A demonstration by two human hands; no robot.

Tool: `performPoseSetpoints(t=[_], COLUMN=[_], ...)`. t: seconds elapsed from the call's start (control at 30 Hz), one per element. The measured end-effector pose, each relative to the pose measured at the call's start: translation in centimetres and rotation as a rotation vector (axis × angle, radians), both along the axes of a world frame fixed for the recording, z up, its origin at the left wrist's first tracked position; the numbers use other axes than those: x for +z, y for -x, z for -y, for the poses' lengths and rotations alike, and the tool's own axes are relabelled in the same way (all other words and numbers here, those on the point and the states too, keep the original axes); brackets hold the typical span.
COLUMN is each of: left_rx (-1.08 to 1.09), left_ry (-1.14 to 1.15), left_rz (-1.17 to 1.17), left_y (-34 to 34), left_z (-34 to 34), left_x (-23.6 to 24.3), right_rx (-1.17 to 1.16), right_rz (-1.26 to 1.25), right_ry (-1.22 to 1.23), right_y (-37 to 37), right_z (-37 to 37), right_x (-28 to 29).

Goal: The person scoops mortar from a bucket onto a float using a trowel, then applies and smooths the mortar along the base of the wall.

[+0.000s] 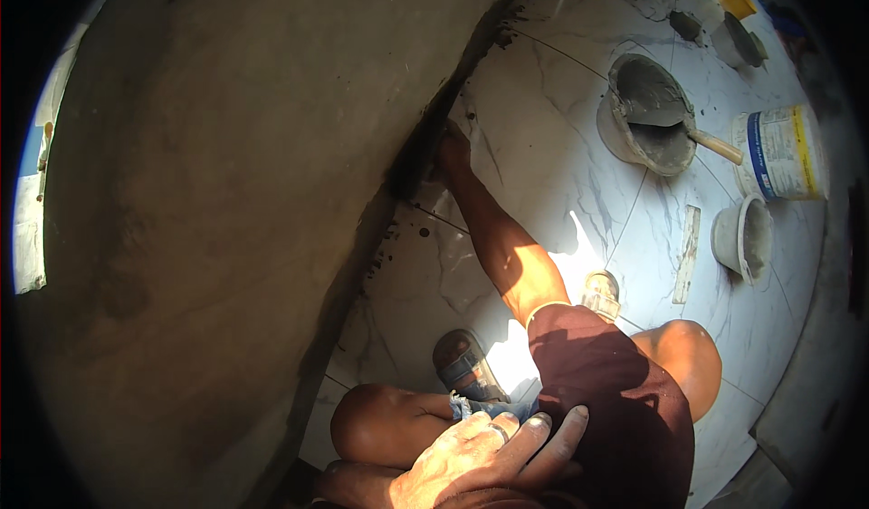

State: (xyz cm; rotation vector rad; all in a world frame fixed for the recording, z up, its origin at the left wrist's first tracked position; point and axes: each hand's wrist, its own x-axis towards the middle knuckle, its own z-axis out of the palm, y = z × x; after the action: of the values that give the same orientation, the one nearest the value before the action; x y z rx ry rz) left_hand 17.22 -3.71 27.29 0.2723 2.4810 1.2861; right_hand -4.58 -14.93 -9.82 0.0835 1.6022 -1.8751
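Note:
My right arm, in a maroon sleeve, reaches forward to the foot of the grey plastered wall (199,192). There my right hand (450,153) is at the dark band (430,133) along the joint between wall and floor. Shadow hides its fingers and anything they may hold. At the lower edge, my left hand (489,450) has its fingers stretched out and apart, with a ring on one and whitish dust on the skin. It lies over my lap by the frayed denim shorts (493,408) and the maroon sleeve (611,373), holding nothing.
On the white marbled tiles (543,101) to the right stands a mortar-smeared bucket (611,129) with a wooden-handled blade tool (717,147). Near it are a labelled white tub (783,151), a small bowl (729,237) and a flat strip (688,255). Farther off are another bowl (731,43) and a yellow object (738,0).

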Motion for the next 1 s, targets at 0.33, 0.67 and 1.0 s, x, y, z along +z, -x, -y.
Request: performPoseSetpoints(t=[0.33,0.67,1.0], left_rx=[-0.028,0.022,0.036], left_ry=[-0.007,-0.015,-0.037], left_rz=[0.053,0.048,0.04], left_y=[0.7,-0.1,0.0], left_z=[-1.0,-0.9,-1.3], left_x=[0.0,0.3,0.7], right_rx=[-0.102,0.076,-0.001], right_rz=[-0.574,-0.794,-0.173], right_ry=[-0.066,-0.463,0.122], right_y=[-9.6,-6.7,-6.1], right_z=[-2.5,0.0,-1.6], right_x=[-0.8,1.9,-0.2])
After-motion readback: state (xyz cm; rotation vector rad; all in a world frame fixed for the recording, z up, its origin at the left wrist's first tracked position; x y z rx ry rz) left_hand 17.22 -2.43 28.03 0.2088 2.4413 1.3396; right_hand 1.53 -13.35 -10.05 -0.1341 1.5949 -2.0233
